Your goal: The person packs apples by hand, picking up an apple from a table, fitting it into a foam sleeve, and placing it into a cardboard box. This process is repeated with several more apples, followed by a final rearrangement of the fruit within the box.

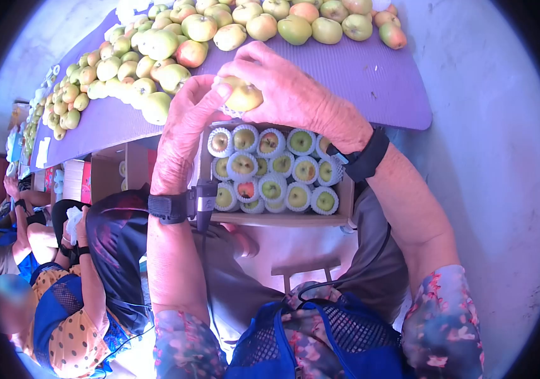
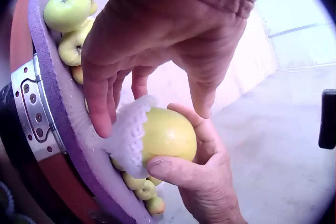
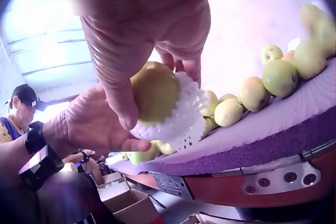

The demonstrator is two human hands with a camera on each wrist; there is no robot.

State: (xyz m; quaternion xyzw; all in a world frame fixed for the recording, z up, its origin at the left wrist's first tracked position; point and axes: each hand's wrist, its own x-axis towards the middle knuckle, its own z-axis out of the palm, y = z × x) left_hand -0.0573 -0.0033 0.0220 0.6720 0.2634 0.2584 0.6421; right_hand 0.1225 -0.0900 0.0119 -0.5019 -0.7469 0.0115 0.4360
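Observation:
A yellow-green apple [image 1: 243, 95] is in my right hand [image 1: 289, 91], above the front edge of the purple mat. The thumb and fingers of my right hand [image 2: 210, 176] grip the bare side of the apple [image 2: 170, 136] in the left wrist view. White foam netting [image 2: 130, 137] covers its other side. My left hand [image 1: 181, 129] is on the netted side; its fingers look fairly straight, with the thumb spread away, in the left wrist view. The right wrist view shows the left palm [image 3: 86, 121] beside the netting [image 3: 181, 116], below my right hand [image 3: 152, 19].
Many loose apples [image 1: 156, 44] lie on the purple mat [image 1: 371, 82]. Below the hands, a cardboard box [image 1: 345, 211] holds rows of apples in foam nets [image 1: 272, 189]. Other people [image 1: 71, 303] sit at the left, near more open boxes [image 1: 107, 180].

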